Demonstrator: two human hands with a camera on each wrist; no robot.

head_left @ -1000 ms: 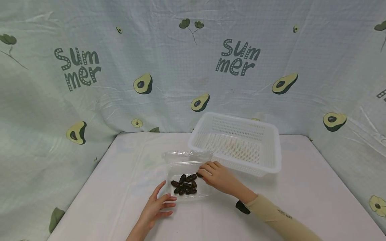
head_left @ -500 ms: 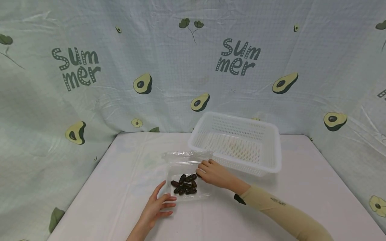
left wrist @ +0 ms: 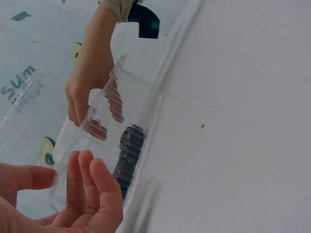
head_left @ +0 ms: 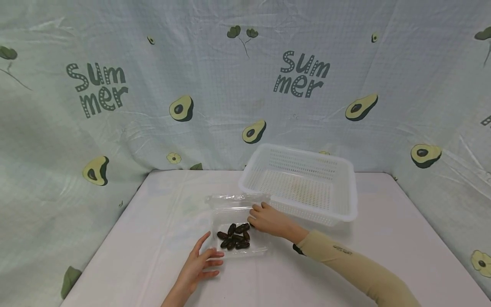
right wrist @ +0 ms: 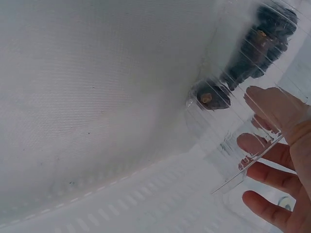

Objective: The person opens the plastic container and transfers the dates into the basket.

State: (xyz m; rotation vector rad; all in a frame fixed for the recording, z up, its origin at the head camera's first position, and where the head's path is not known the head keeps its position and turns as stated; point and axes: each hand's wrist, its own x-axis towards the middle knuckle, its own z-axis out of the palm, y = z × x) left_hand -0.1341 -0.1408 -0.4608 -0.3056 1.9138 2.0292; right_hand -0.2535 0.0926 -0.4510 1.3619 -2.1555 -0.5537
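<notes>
Several dark brown dates (head_left: pixel 237 238) lie in a clear plastic box (head_left: pixel 258 251), whose lid (head_left: pixel 238 198) is folded back behind it. My right hand (head_left: pixel 271 221) reaches over the box's right side. In the right wrist view its thumb and index finger are inside the box, spread apart, and one date (right wrist: pixel 218 99) lies in the corner just off the thumb tip. Nothing shows between those fingers. My left hand (head_left: pixel 194 266) is beside the front left corner, its fingers loosely bent; in the left wrist view the fingertips (left wrist: pixel 86 158) are close to the box wall, contact unclear.
A white perforated basket (head_left: pixel 347 209) stands behind and to the right of the box, its near left side close to the lid. White cloth covers the table (head_left: pixel 161 221). A patterned curtain (head_left: pixel 215 85) hangs right behind it.
My right hand has shifted slightly left, and its forearm has swung left too. The date at its fingertips earlier now lies apart from them in the box. My left hand stays put.
</notes>
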